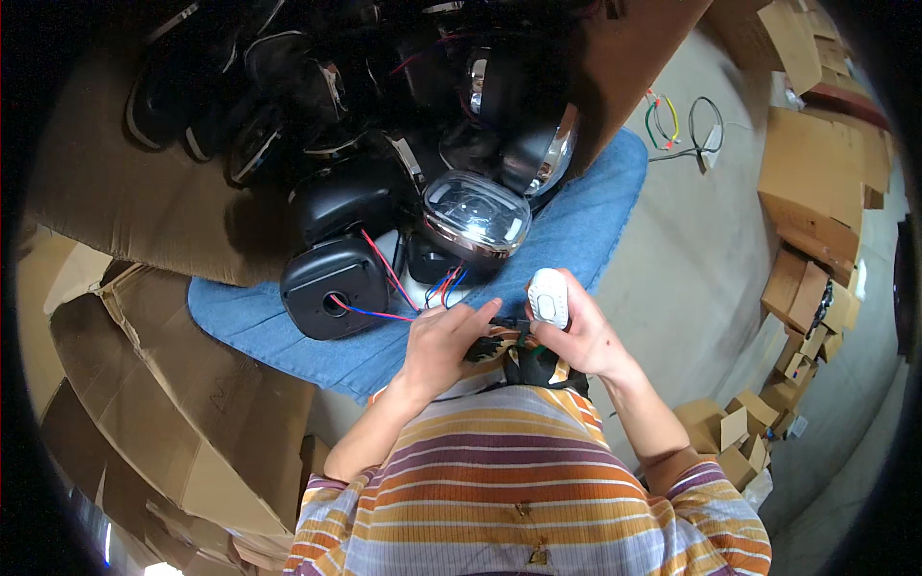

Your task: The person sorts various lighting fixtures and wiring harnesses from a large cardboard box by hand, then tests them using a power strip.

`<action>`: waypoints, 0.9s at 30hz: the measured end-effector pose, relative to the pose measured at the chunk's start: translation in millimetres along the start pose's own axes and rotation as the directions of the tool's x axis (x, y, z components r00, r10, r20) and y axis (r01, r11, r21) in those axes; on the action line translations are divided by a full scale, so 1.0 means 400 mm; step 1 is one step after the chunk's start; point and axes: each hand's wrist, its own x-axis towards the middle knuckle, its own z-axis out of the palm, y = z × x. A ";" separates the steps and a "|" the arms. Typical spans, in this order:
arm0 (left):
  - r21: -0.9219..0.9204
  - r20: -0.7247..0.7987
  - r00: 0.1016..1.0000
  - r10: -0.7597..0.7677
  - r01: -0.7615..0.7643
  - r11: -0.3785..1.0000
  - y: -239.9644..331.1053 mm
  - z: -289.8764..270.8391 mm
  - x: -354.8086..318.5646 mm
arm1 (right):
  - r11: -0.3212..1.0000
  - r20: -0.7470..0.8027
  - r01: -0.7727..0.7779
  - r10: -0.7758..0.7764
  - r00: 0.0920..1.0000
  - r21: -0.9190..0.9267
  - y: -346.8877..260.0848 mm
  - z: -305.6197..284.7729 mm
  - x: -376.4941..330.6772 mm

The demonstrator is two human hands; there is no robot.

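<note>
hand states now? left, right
Left hand: closed, pinching a small black connector.
Right hand: closed on a white oval part.

Headlamp housings [331,283] on blue cloth [576,226]

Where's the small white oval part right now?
In the head view, the white oval part sits just right of centre, gripped in the right hand, beside the left hand and just below the clear-lens headlight on the blue cloth.

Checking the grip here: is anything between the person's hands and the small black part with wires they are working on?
Nothing visible. The left hand fingers touch the black wired part directly, while the right hand holds a white oval piece just above it.
</note>
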 end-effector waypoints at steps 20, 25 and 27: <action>0.194 0.022 0.997 0.078 -0.081 0.978 0.012 -0.005 0.010 | 0.996 -0.056 -0.041 0.036 0.998 -0.078 0.003 0.021 -0.010; 0.204 0.080 0.996 0.029 -0.045 0.978 0.002 0.000 -0.003 | 0.996 -0.090 -0.029 0.022 0.996 -0.079 0.017 0.021 -0.002; 0.196 0.079 0.997 0.023 -0.038 0.980 0.000 0.002 -0.004 | 0.995 -0.101 -0.022 0.012 0.995 -0.098 0.015 0.024 0.001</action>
